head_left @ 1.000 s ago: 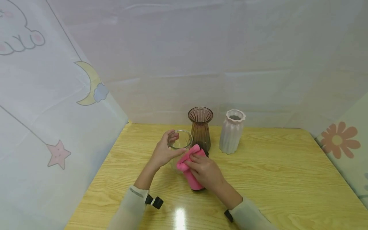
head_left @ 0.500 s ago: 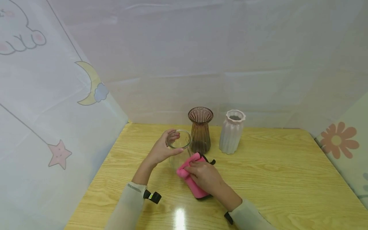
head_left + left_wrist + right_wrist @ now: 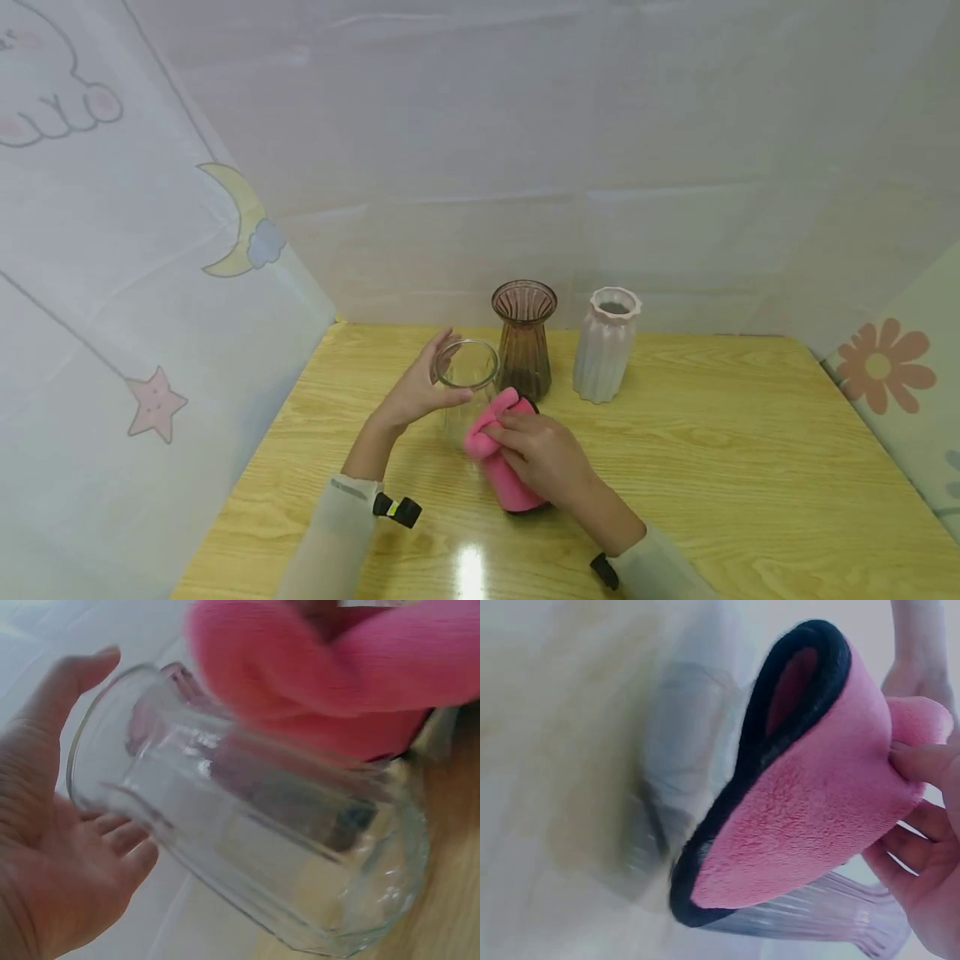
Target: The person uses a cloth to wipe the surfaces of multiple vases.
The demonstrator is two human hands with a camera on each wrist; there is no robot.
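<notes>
- Clear glass vase [image 3: 262, 817]: appearing upright on the worktop [image 3: 712, 450], standing in front of the purple vase and slightly to its left.
- Left hand [image 3: 416, 390]: grip staying wide, thumb and fingers spreading around the vase's neck just below the rim; how firmly they are pressing the glass, one cannot tell.
- Right hand [image 3: 547, 458]: grip closing narrowly, thumb and fingers pinching a bunched pink cloth.
- Pink plush cloth [image 3: 802, 817], black-edged: folding over itself at the clear vase's right side; exact contact is remaining uncertain.
- Purple ribbed glass vase [image 3: 523, 350], flared mouth: standing behind the cloth, no hand touching it.
- White fluted vase [image 3: 602, 358], scalloped rim: standing to the right, well apart from both hands.
- Recent change: the cloth is sitting slightly higher along the glass than half a second ago; the left fingers are now showing straighter behind the rim.
- Bearing on the work, as judged: cloth and glass are staying together, while the vase is probably relying more on the worktop for steadiness.
</notes>
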